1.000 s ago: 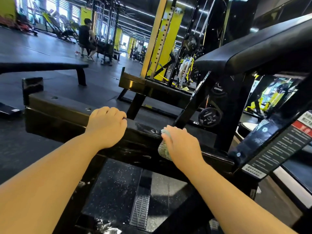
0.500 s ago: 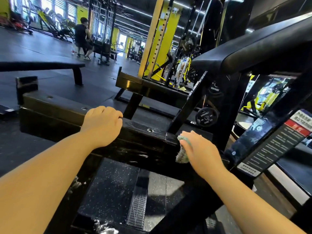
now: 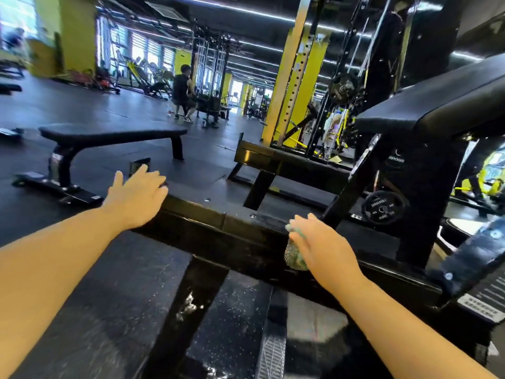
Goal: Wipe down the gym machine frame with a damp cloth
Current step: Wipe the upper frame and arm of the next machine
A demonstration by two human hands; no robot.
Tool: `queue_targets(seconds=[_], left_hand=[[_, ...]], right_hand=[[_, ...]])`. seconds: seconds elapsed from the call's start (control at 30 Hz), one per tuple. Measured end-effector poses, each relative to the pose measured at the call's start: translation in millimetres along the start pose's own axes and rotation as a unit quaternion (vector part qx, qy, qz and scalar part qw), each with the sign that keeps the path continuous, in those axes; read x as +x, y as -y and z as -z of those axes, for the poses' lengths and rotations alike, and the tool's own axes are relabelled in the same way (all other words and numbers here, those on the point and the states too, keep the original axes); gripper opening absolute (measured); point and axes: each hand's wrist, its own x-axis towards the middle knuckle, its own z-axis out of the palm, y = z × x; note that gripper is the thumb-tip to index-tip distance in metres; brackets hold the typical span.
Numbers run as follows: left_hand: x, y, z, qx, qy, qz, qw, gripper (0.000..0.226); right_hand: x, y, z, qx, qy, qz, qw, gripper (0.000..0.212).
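Note:
A black steel machine frame [image 3: 218, 222] runs across the middle of the view as a thick horizontal beam with bolt holes on top. My right hand [image 3: 322, 250] presses a green-white cloth [image 3: 293, 255] against the beam's near side, close to a slanted black strut. The cloth is bunched under my fingers and only its left edge shows. My left hand [image 3: 136, 198] rests on the beam's left end, fingers spread and lying over the top edge.
A flat black bench [image 3: 109, 135] stands on the dark floor to the left. A padded seat [image 3: 437, 110] and a weight plate [image 3: 382, 207] sit to the right. A label plate [image 3: 486, 305] hangs at the far right. A person sits far back.
My left hand has uncurled from a fist-like grip to spread fingers on the beam's end. The view has swung left. My right hand stays with the cloth on the beam near the strut.

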Motion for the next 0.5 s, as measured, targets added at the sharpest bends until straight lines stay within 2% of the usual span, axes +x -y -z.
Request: queue_targets(seconds=[0.1,0.2,0.33,0.4,0.5], left_hand=[[0,3,-10,-0.025,-0.042,-0.041,0.998,0.043],[1,8,-12,-0.08,-0.064,-0.05,0.993,0.038],[3,18,-22,-0.055,-0.061,-0.059,0.995,0.046],[2,19,-25,-0.044,-0.075,-0.055,0.995,0.048],[1,19,-26,-0.053,-0.093,-0.066,0.992,0.048]], right_hand=[[11,31,-3,-0.03,-0.034,-0.017,0.999,0.03],[47,92,-9,-0.071,-0.041,0.026,0.996,0.026],[102,159,-33,-0.058,-0.084,0.091,0.991,0.018],[110,165,-37,-0.043,-0.085,0.121,0.988,0.019],[87,126,-30,-0.059,-0.063,0.123,0.989,0.027]])
